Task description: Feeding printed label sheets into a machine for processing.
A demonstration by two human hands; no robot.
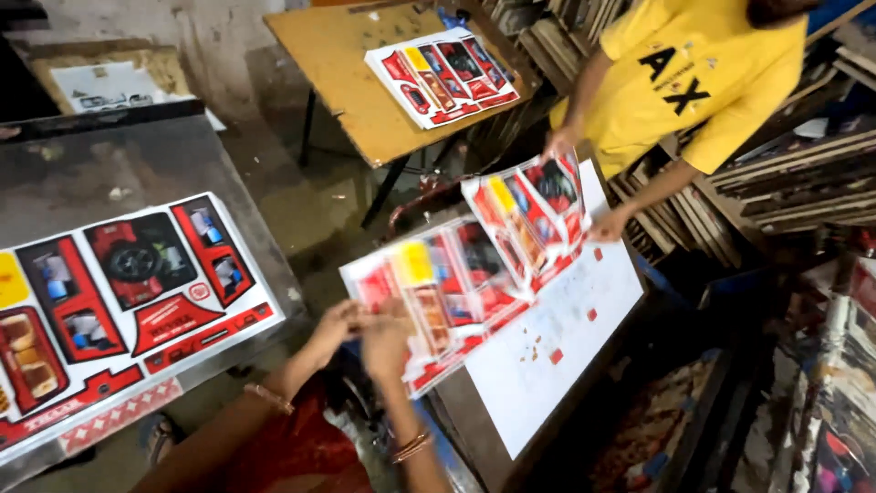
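Two of our hands met at the near corner of the printed sticker sheet (447, 292): our left hand (336, 327) and our right hand (388, 340) each closed its grip on that lower-left edge, fingers pinching the sheet, almost touching one another. From our grip the sheet ran away up and to the right, its long axis slanting toward the person in the yellow shirt (703, 82), whose two hands (607, 224) held the far end, where the sheet curled upward. Under it lay a white backing sheet (557, 338) flecked with small red scraps, on the dark surface (474, 429) between us. Our hands were about equally near the corner. To our left a similar printed sheet (119, 301) lay flat on a grey surface (137, 164), well apart.
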